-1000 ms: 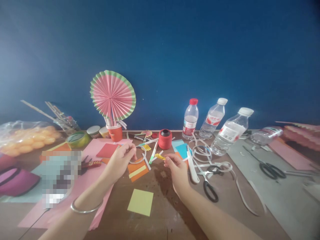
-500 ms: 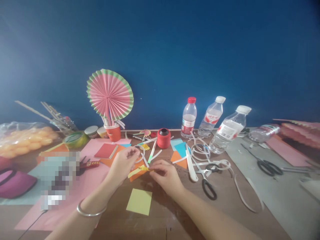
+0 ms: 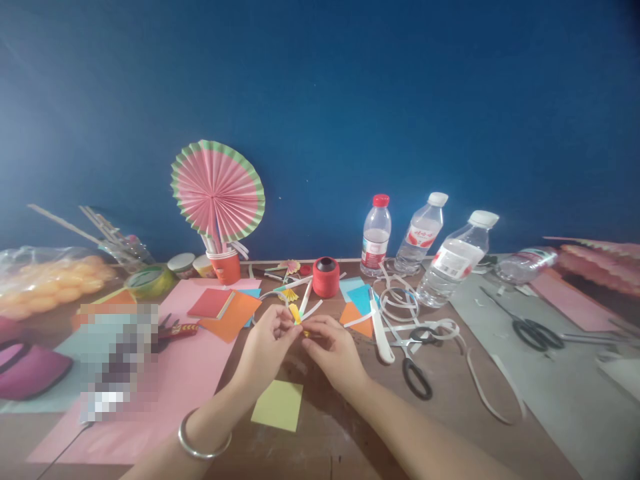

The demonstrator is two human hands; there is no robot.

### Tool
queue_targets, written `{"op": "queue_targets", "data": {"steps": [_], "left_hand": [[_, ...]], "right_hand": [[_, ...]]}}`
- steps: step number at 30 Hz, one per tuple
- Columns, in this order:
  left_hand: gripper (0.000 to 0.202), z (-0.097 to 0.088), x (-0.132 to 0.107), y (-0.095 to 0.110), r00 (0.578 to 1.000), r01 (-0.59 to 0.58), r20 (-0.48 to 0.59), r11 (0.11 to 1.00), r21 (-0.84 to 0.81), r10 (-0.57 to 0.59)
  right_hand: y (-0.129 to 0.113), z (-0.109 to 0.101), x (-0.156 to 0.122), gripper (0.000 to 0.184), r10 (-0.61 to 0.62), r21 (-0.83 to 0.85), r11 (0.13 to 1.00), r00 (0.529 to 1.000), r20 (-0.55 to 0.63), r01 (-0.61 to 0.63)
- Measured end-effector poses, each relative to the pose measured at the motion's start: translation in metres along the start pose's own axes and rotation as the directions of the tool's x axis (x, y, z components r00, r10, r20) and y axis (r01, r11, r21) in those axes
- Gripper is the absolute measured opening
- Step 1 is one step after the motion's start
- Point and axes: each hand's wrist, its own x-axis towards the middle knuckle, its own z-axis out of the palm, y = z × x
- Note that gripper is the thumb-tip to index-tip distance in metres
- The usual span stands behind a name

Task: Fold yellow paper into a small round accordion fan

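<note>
**Two hands pinching a small yellow paper piece**

Just in front of the red thread spool (image 3: 325,277), the left hand (image 3: 267,343) and right hand (image 3: 334,348) meet, fingertips of both closed on a small folded yellow paper piece (image 3: 295,313). A yellow square sheet (image 3: 278,405) lies nearer the viewer. Black-handled scissors (image 3: 414,373) lie right of the spool, and a pink paper fan (image 3: 218,191) stands to its left.

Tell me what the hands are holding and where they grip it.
Both hands pinch a small yellow folded paper piece: the left hand grips its lower part from the left, the right hand meets it at the bottom end. Exact contact is too small to tell.
</note>
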Motion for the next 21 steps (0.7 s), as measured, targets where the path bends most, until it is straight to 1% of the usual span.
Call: {"op": "queue_targets", "data": {"steps": [1,4,7,12,15,17,19,21], "left_hand": [[0.02,0.001,0.001,-0.004,0.999,0.039,-0.002,0.997,-0.071,-0.039],[0.027,0.003,0.004,-0.014,0.983,0.183,0.068,0.949,-0.256,-0.171],[0.028,0.004,0.005,-0.019,0.969,0.242,0.132,0.914,-0.325,-0.21],[0.026,0.003,0.005,-0.019,0.968,0.236,0.164,0.918,-0.318,-0.192],[0.025,0.001,0.005,-0.018,0.966,0.243,0.159,0.926,-0.288,-0.204],[0.025,0.0,0.005,-0.017,0.965,0.243,0.16,0.937,-0.25,-0.208],[0.024,0.0,0.005,-0.017,0.97,0.212,0.164,0.956,-0.203,-0.18],[0.023,-0.001,0.005,-0.017,0.976,0.168,0.169,0.972,-0.165,-0.14]], "right_hand": [[0.001,-0.001,0.0,0.022,-0.008,-0.01,1.0,1.0,-0.018,0.007],[0.002,-0.003,0.001,0.017,-0.022,-0.026,0.999,0.999,-0.05,0.02],[0.002,-0.003,0.0,0.017,-0.026,-0.05,0.998,0.999,-0.04,0.024],[0.0,-0.003,-0.001,0.016,-0.036,-0.092,0.995,0.999,-0.007,0.035],[-0.002,-0.003,-0.003,0.014,-0.029,-0.078,0.996,0.999,0.021,0.03],[-0.003,-0.004,-0.003,0.017,-0.017,-0.062,0.998,0.999,0.033,0.019],[-0.002,-0.004,-0.003,0.016,0.019,-0.008,1.0,1.0,0.02,-0.019],[0.0,-0.003,-0.002,0.019,0.126,0.097,0.987,0.992,0.017,-0.128]]}}
